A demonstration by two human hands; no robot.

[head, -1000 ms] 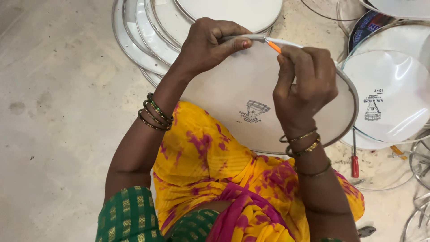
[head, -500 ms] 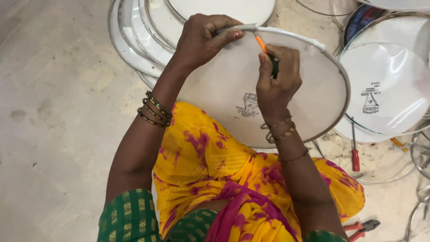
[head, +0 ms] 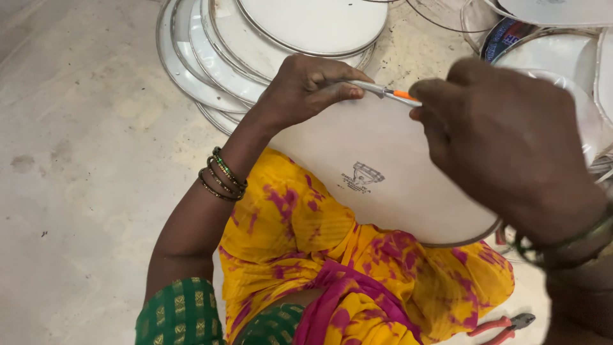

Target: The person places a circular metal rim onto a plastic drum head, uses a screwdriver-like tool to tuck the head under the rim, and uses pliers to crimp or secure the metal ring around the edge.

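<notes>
The person is sitting on the concrete floor [head: 76, 160] with a round white drumhead [head: 383, 172] resting across the lap, its metal rim showing along the far edge and the lower right edge. A small dark printed mark is sitting near the middle of its skin.

The left hand [head: 306, 86] is curling over the far edge of the drumhead, its grip closed on the rim, with the fingers folded down onto the skin. Several green and gold bangles [head: 220, 174] are circling the left wrist.

The right hand [head: 504, 137] is hanging close to the camera, above the right part of the drumhead. Its grip is closed on a thin tool with an orange handle [head: 402, 94]; only the orange end and a grey metal tip are showing, and that tip is lying along the rim just beside the left fingertips. How the fingers are wrapping the handle is hidden behind the back of the hand.

Beyond the left hand, a stack of white drumheads [head: 255, 51] is lying fanned out on the floor. More drumheads [head: 562, 57] are lying to the right, partly hidden by the right hand. Red-handled pliers [head: 504, 327] are lying on the floor by the person's right knee, beside the yellow and pink cloth [head: 300, 236] covering the lap.
</notes>
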